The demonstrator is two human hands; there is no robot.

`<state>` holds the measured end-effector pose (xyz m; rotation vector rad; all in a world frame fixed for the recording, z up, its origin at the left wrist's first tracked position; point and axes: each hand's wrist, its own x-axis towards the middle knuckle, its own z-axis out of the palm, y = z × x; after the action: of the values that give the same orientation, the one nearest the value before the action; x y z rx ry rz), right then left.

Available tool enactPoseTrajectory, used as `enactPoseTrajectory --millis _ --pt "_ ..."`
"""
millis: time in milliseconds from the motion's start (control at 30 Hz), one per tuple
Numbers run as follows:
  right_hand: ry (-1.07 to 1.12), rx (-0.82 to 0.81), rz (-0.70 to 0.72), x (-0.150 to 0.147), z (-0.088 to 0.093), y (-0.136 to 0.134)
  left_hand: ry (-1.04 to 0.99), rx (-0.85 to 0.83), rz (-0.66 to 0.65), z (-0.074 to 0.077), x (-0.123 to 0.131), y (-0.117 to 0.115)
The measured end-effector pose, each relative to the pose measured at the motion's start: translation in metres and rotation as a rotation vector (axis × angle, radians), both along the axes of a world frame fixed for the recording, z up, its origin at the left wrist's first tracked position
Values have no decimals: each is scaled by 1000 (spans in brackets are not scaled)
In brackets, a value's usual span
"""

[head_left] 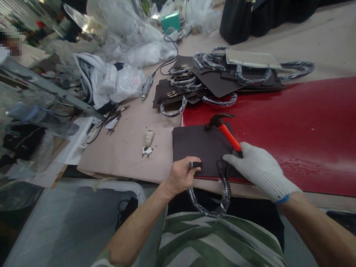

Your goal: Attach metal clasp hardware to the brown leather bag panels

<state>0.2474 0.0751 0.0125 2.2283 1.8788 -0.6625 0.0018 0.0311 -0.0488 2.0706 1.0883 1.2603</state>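
A dark brown panel (191, 144) lies at the table's front edge, and a plastic-wrapped handle (211, 212) hangs from it over the edge. My bare left hand (182, 173) is closed around a short dark metal punch (195, 164), held above the panel near the handle's left end. My gloved right hand (254, 163) is closed on the orange grip of a claw hammer (229, 138). The dark hammer head is over the panel's upper right part. The gloved thumb reaches toward the handle's right end.
Brown panels with wrapped handles (217, 81) are piled behind on a red sheet (300, 129). A wrapped tool (148, 139) and a corded tool (147, 88) lie to the left. Plastic bags (122, 81) and black bags (236, 22) stand farther back.
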Motion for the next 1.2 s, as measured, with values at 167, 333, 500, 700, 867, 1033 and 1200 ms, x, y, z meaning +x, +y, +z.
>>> enactPoseTrajectory --millis 167,333,500,700,867,1033,1200 --pt "-5 -8 4 -1 3 -2 -28 -88 38 6 -3 -1" --pt "0 -12 -2 -2 3 -1 -20 -121 33 14 -1 0" --pt "7 -12 -7 -2 1 0 -15 -85 5 15 8 5" --pt "-4 -45 -9 -3 6 0 8 -50 33 18 14 5" --pt "-2 -59 -12 -4 8 -1 17 -40 75 19 16 4" --pt "0 -59 -12 -4 8 -2 52 -7 117 16 20 1" --pt "4 -48 -6 -3 8 -3 73 -41 116 17 22 1"
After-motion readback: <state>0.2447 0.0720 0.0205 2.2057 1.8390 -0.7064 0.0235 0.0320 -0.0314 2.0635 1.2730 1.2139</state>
